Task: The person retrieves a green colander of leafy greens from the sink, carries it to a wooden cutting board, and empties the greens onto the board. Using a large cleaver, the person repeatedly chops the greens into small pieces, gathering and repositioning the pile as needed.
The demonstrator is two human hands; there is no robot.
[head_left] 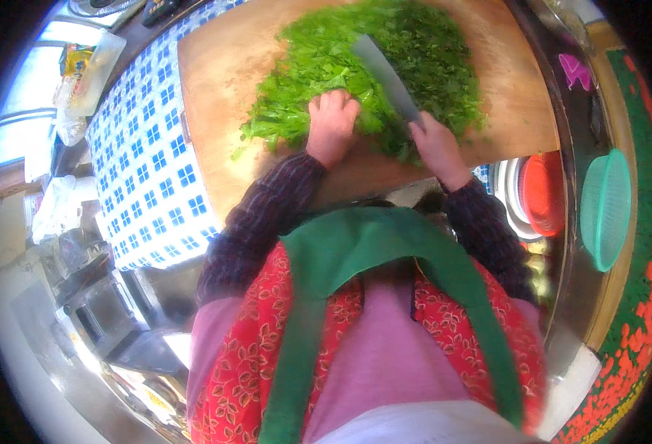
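Note:
A wide pile of chopped leafy greens (326, 61) covers much of a wooden cutting board (226, 94). The greens are bright on the left and darker, with finer leaves (442, 66), on the right. With curled fingers, my left hand (332, 125) presses on the near edge of the brighter leaves. My right hand (438, 147) grips the handle of a kitchen knife (390, 80). Its blade is blurred and slants up and left across the pile, right of my left hand. The blade's cutting edge is not clear.
Left of the board lies a blue-and-white checked cloth (143, 161). To the right are a red plastic basket (542, 194), white bowls (508, 191), a turquoise plastic basket (606, 211) and a purple item (576, 72). Plastic bags (62, 202) sit at far left.

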